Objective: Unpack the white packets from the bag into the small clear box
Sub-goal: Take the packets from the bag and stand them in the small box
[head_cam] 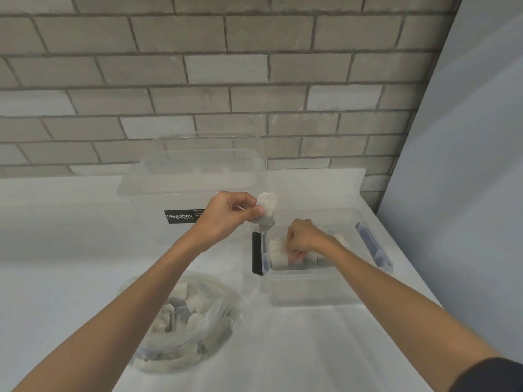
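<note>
My left hand [230, 212] pinches a white packet [267, 212] in the air just above the left rim of the small clear box [314, 292]. My right hand [301, 239] is down inside that box, fingers closed on a white packet [295, 254] among several packets [278, 251] lying on its floor. The clear plastic bag [198, 321] lies open on the table at the lower left, under my left forearm, with more white packets [181, 312] inside.
A large clear Megabox tub [192, 176] with its lid on stands behind the bag, against the brick wall. The small box has a black latch [257, 253] on its left and a bluish one [373, 244] on its right. A grey panel [467, 165] bounds the right side.
</note>
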